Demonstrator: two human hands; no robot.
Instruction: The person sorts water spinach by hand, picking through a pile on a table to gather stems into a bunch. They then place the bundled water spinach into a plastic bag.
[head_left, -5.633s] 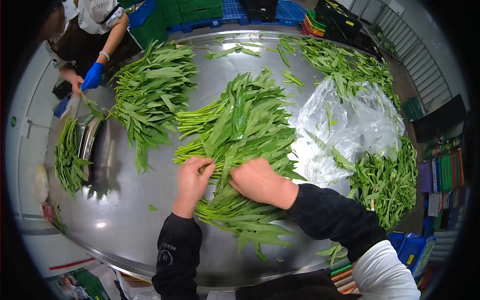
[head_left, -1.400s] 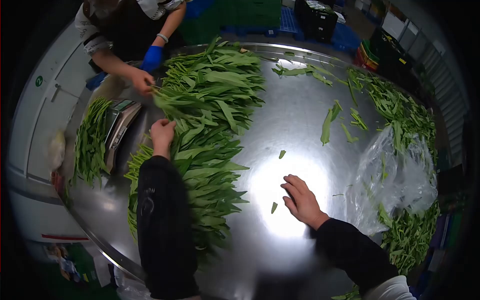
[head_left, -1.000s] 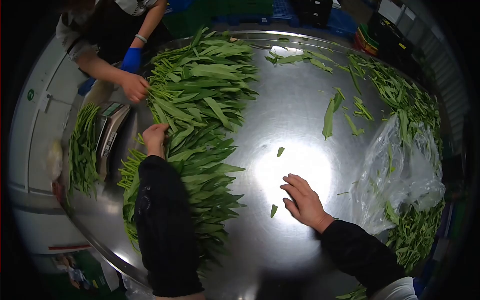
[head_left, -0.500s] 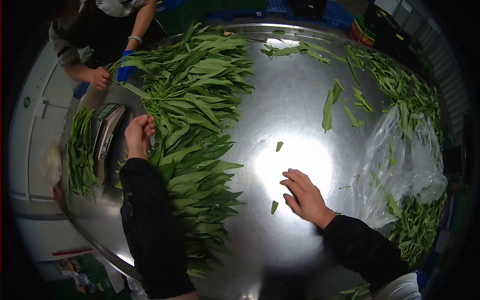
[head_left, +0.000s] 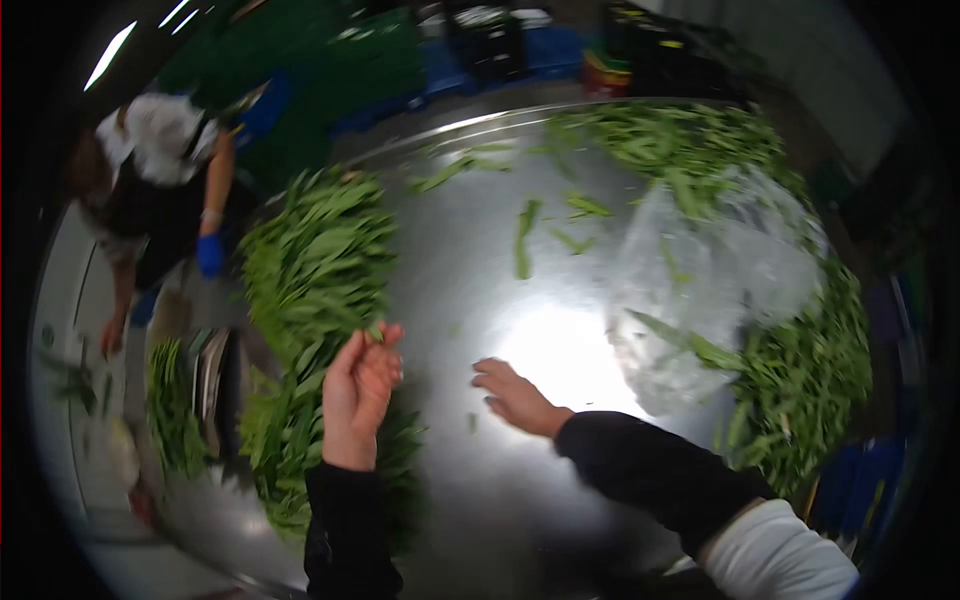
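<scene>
Long rows of leafy green stems [head_left: 325, 250] lie on the metal table [head_left: 450, 280]. My left hand [head_left: 362, 385] is over their right edge, its fingers curled together around a small piece of green leaf. My right hand [head_left: 518, 397] hovers above the bare metal right of the rows, fingers apart and nothing in it. A small blurred leaf piece [head_left: 472, 422] lies just left of and below my right hand.
A clear plastic bag [head_left: 690, 270] and heaped greens [head_left: 810, 370] lie at the right. Left are a scale [head_left: 213, 375] and a bundle of stems [head_left: 175, 410]. A co-worker [head_left: 150, 180] with one blue glove stands at upper left.
The view has swung right. My left hand has moved to the rows' right edge, nearer my right hand. The co-worker's hands have come away from the leafy rows.
</scene>
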